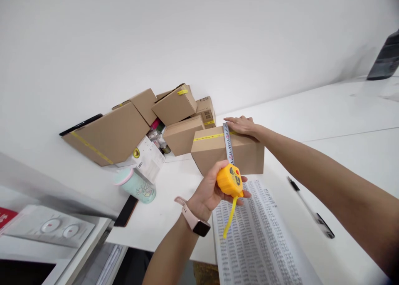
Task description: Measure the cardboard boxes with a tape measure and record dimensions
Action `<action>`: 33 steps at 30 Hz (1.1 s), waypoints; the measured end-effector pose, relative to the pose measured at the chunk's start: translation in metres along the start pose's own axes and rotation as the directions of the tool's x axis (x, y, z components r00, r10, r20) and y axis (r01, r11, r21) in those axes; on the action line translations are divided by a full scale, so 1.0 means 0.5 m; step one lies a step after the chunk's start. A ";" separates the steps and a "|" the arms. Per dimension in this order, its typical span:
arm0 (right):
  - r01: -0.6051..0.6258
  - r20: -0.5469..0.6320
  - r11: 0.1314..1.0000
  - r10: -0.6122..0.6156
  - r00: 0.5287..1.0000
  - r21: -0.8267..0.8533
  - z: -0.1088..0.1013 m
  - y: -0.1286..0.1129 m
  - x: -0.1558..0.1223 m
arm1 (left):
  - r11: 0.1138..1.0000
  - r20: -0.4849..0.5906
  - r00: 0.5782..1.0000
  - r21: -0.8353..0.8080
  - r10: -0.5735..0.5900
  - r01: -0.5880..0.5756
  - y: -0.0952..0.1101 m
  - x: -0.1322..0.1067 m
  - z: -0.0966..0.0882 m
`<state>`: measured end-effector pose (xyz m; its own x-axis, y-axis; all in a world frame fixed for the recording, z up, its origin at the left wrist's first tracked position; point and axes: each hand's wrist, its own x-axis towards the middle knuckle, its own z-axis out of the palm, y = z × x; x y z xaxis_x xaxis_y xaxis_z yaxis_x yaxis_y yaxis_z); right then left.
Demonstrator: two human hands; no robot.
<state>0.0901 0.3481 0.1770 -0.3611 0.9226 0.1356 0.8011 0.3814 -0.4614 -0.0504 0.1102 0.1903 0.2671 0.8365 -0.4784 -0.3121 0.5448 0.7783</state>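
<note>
My left hand is closed round a yellow tape measure at the near edge of a small cardboard box on the white table. The tape's blade runs across the box's top to its far edge. There my right hand presses the blade's end down with its fingers curled over the far edge. A yellow strap hangs from the tape measure's case. A watch with a pink band sits on my left wrist.
A printed sheet of numbers lies in front of the box, and a pen to its right. Several more cardboard boxes are piled against the wall behind, beside a mint-coloured cup and a dark phone.
</note>
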 end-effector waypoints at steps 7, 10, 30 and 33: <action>-0.024 -0.012 0.998 0.023 1.000 -0.065 0.015 0.001 0.014 | 1.000 0.016 1.000 -0.021 -0.011 0.011 -0.001 -0.013 -0.004; -0.026 -0.023 0.995 0.024 0.999 -0.101 0.019 -0.002 0.012 | 0.998 0.045 0.999 -0.068 -0.015 0.018 0.003 -0.015 -0.002; -0.014 -0.033 0.986 0.008 0.999 -0.166 0.015 -0.013 -0.005 | 0.988 0.053 0.999 -0.156 0.007 0.001 -0.024 -0.001 0.004; -0.006 -0.032 0.985 0.000 0.999 -0.175 0.015 -0.013 -0.005 | 0.987 0.060 0.998 -0.158 0.011 -0.001 -0.026 0.001 0.002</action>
<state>0.0824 0.3431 0.1730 -0.3455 0.9240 0.1638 0.8742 0.3804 -0.3018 -0.0450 0.1034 0.1802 0.3178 0.8374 -0.4447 -0.4523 0.5461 0.7051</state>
